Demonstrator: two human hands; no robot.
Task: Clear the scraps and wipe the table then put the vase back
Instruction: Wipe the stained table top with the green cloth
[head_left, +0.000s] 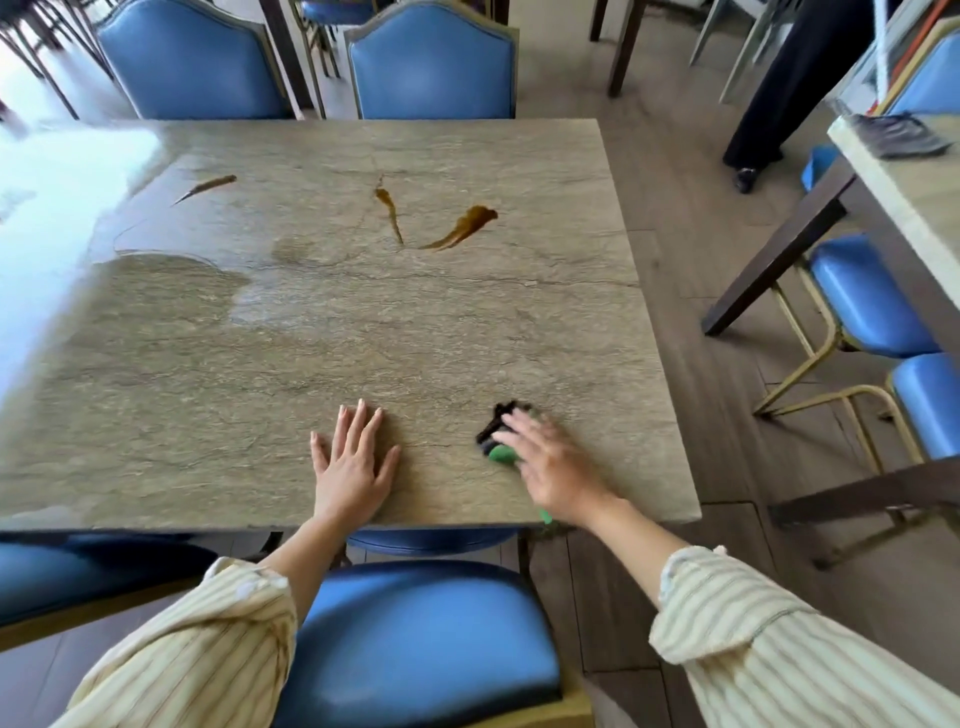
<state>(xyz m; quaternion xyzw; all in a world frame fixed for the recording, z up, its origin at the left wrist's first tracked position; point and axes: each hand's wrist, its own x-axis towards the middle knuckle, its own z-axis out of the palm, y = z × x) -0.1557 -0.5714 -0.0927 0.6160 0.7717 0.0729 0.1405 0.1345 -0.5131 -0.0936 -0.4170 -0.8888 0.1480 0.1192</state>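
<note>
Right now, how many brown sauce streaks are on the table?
3: one streak at far left beside the glare, one thin streak far centre, one thicker streak just right of it. The glare may hide others.

Lit brightly by daylight from the left. Washed out to white glare along the left edge of the table (332, 322), with a soft sheen toward its middle. Smeared by motion blur at the right hand (545, 457); kept sharp at the left hand (353, 462). Bowed by wide-angle distortion at the frame edges, with the near chair (421, 649) soft.
</note>
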